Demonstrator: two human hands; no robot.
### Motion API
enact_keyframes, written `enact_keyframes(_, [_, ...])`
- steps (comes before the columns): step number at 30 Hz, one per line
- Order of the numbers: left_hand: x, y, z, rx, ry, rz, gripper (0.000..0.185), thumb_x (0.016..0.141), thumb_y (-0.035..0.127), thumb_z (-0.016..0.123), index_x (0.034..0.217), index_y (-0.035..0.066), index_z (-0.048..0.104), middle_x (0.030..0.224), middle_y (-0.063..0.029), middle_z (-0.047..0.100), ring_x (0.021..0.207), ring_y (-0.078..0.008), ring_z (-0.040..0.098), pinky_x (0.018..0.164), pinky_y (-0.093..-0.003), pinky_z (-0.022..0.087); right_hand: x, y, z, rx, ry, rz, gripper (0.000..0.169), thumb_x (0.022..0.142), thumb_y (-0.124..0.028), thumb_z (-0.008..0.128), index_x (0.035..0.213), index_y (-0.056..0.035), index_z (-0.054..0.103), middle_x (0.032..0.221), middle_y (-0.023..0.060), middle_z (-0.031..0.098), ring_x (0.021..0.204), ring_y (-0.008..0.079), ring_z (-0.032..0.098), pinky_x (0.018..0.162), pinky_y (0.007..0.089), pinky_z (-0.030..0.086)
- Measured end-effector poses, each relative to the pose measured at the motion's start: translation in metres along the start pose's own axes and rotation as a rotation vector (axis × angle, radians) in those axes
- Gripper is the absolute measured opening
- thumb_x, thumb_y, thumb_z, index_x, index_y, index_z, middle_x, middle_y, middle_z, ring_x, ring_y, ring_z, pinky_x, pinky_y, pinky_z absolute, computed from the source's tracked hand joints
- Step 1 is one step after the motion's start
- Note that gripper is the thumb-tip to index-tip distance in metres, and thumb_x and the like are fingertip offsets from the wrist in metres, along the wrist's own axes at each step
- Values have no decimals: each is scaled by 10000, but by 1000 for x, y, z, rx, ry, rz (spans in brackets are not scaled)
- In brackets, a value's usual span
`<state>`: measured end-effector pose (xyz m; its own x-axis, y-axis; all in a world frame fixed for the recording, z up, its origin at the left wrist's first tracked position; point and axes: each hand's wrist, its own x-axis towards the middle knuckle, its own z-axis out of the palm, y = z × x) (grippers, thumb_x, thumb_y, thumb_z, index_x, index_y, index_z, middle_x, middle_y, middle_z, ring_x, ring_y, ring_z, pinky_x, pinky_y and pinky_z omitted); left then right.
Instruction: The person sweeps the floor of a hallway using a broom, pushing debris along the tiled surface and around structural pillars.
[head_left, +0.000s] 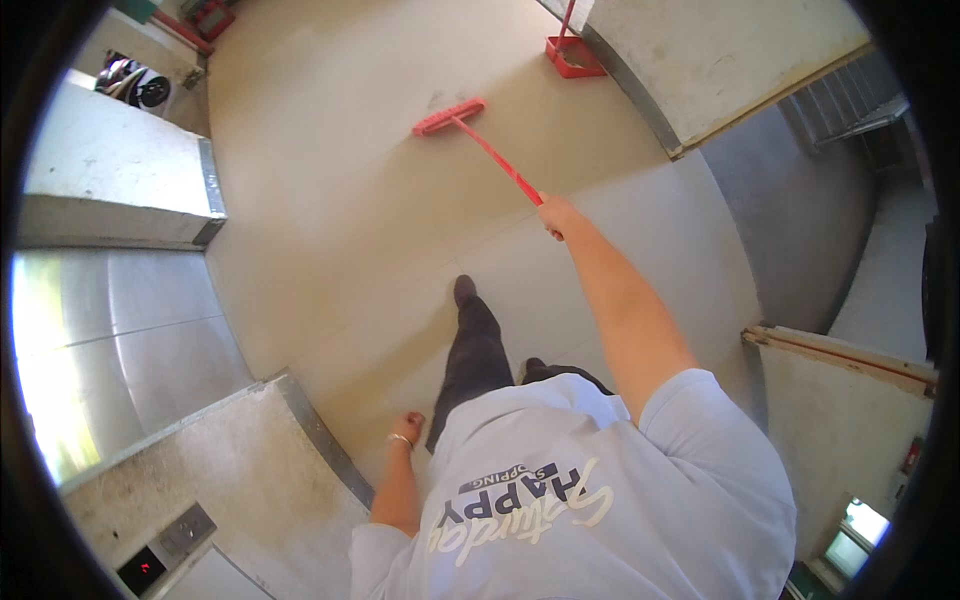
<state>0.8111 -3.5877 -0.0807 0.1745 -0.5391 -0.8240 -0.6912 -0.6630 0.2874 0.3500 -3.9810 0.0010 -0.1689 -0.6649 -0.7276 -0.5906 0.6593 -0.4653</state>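
Observation:
My right hand is shut around the red handle of a broom, ahead of me and to the right. The broom's wide red head rests on the tiled floor, with a small dark smudge just beyond it. Low at my left side hangs my left hand, fingers curled, a bracelet on its wrist; nothing shows in it. Farther ahead on the right, a red long-handled dustpan stands against the wall, with some debris inside.
Brushed-metal elevator doors are on the left, with a lit call panel below. A wall corner juts out beyond them. On the right, a doorway leads towards a metal railing. Red equipment stands far left.

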Motion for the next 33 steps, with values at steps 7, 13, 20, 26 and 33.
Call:
enact_keyframes(7, [83,154,-138,-375,25,-1,249,809,258,546,918,46,617,789,-95,621,655,-182,607,653,-323,494,-141,153,29,-245,248,-170,424,905,-212,407,1327,-227,378,1229,175,505,1140,353,475,972,424,361])
enact_keyframes(13, [177,166,-185,198,-51,98,284,789,282,557,937,48,621,895,-132,646,802,-263,618,756,-347,480,-123,103,65,13,84,36,435,882,-225,429,1315,-239,380,1133,200,553,1035,377,533,874,416,436])
enact_keyframes(20, [188,293,-205,105,-74,306,296,788,293,559,954,59,631,904,-138,652,838,-273,615,771,-349,473,-149,78,57,124,190,-4,407,878,-226,448,1284,-202,432,1137,200,548,1062,347,523,891,405,414])
enact_keyframes(26, [183,313,-172,286,-109,376,298,803,277,569,983,44,612,774,-76,635,610,-149,597,564,-289,482,-182,147,90,141,81,220,336,869,-305,440,1122,-119,559,1024,193,597,975,343,569,830,415,441])
enact_keyframes(33, [133,351,-119,537,-267,445,286,792,276,581,943,38,630,891,-150,648,850,-263,617,782,-352,474,-167,141,102,161,260,337,421,847,-395,476,856,-1,625,863,218,617,840,370,594,709,460,457])
